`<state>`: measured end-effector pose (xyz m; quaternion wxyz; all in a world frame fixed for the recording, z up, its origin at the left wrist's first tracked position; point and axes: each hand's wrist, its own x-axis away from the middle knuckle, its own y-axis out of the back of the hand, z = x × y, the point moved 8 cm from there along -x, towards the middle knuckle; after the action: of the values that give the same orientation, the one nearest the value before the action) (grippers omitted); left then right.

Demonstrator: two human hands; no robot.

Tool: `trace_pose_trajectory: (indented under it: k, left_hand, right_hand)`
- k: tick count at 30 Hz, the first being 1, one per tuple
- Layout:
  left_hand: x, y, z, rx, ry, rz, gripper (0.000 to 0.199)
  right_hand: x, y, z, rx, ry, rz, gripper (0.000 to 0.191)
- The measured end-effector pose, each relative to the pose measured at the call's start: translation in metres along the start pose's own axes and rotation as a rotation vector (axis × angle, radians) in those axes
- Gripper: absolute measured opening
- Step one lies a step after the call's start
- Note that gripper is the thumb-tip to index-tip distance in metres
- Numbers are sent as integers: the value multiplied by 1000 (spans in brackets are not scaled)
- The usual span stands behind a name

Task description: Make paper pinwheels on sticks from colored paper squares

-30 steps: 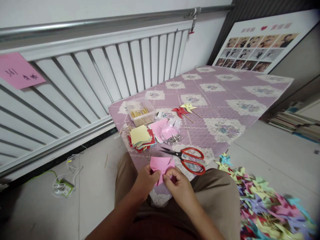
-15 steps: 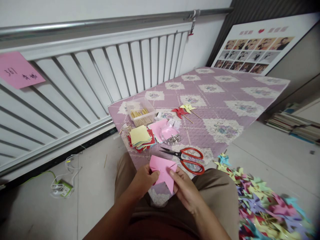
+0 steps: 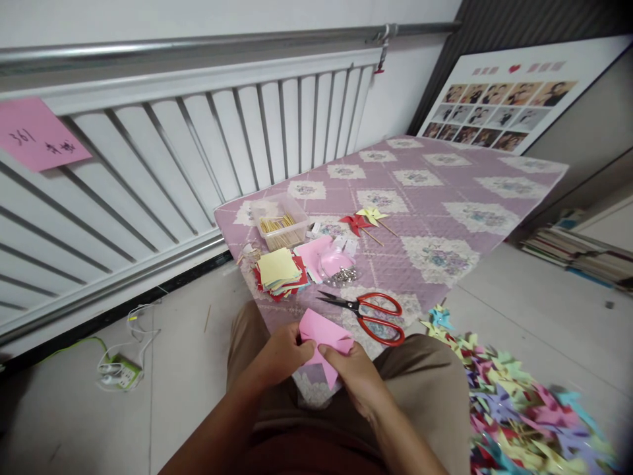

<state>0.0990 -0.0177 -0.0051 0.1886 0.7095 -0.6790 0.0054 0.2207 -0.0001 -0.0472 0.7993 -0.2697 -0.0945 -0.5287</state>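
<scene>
A pink paper square (image 3: 324, 331) with cuts in it is held over my lap at the table's near corner. My left hand (image 3: 284, 353) pinches its left edge, thumb on top. My right hand (image 3: 353, 373) grips the right side, its thumb pressing a folded part toward the middle. Just beyond the paper lie scissors (image 3: 353, 305) with red handles, blades pointing left. A stack of coloured paper squares (image 3: 279, 272), yellow on top, sits to the upper left. Beside it are pink sheets (image 3: 314, 254) and a clear bag of small metal pins (image 3: 342, 274).
A clear plastic box (image 3: 281, 224) of thin wooden sticks stands behind the paper stack. Red (image 3: 355, 224) and yellow (image 3: 372, 215) pinwheels lie on the flowered tablecloth (image 3: 420, 218). Many finished pinwheels (image 3: 529, 409) cover the floor at right. A radiator (image 3: 198, 152) lines the wall; a power strip (image 3: 121, 373) lies left.
My right thumb has moved left across the pink paper toward its middle, bringing a flap with it. The paper has turned slightly. The scissors and stack stay put.
</scene>
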Motion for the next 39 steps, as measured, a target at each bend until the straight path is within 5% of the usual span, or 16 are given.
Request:
trace_pose_trajectory:
  k: [7,16,23,39]
  left_hand:
    - [-3,1,8,88,2,-15,8]
    - [9,-3,28,676,45,-127,32]
    - [7,-25,38,630,82,-280,40]
    - [3,-21,56,726,188,-472,30]
  right_hand:
    - [-5,4,-11,-8,23,-120,18]
    - [-7,-6,-3,-317,46,-147,27]
    - [-8,-22,-1,-455,110,-147,26]
    - [-6,-32,-14,-536,132,-152,29]
